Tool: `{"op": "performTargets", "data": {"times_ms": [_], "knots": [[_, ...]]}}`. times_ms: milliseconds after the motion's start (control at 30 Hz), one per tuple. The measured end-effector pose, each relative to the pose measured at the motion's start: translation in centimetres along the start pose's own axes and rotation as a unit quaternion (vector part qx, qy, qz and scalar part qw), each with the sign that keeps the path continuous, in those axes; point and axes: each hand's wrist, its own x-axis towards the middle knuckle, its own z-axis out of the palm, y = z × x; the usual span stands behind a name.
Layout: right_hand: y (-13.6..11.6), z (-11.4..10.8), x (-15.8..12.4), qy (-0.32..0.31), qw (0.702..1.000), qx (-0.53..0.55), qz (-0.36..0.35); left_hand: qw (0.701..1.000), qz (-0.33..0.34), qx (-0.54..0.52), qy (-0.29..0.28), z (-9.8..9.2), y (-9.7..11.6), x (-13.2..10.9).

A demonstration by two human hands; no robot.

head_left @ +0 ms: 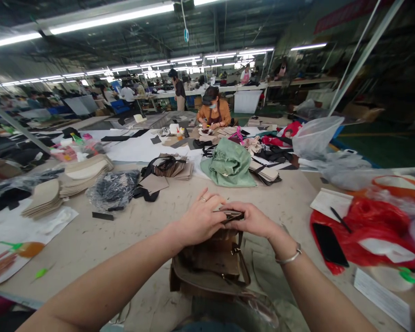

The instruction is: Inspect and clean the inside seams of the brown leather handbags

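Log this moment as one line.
left hand: touching brown bag's upper part; right hand: gripping same part; ahead: green cloth; right side: black phone on red plastic

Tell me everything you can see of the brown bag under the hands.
The brown bag looks like leather or something similar, with a curved near edge, a narrow strap-like strip on its right and small shiny metal fittings. It sits at the near side of the worktable. The right hand pinches its far upper part; the left hand is against that part too, hiding some of it. Its inside is too dark to read.
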Motion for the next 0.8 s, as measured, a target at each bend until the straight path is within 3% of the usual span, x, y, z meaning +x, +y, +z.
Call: {"op": "performTargets", "data": {"times_ms": [467, 800], "knots": [[0.4, -0.3, -0.7, -0.021, 0.999, -0.001, -0.043, 0.994, -0.051, -0.095, -0.034, 0.4, -0.3, -0.8], [0.8, 0.8, -0.1, 0.081, 0.997, 0.0, -0.001, 0.981, -0.145, -0.115, -0.054, 1.3, -0.9, -0.3]]}}
